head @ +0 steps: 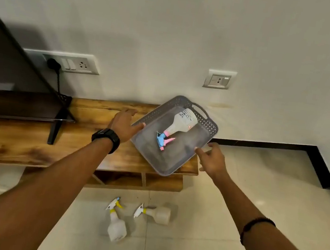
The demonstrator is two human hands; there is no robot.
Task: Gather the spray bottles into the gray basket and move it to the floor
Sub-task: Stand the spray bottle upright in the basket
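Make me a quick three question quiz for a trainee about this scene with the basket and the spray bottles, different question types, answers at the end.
1. True or false: the gray basket lies flat on the floor.
2. How many spray bottles lie on the floor tiles? A) none B) one C) two D) three
3. Fill in: the bottle inside the basket has a pink and ____ trigger head.

Key:
1. False. It is at the wooden shelf's right end, tilted, with the left hand and right hand at its sides.
2. C. Two yellow-trimmed bottles lie there.
3. Blue, on the pink-trimmed bottle.
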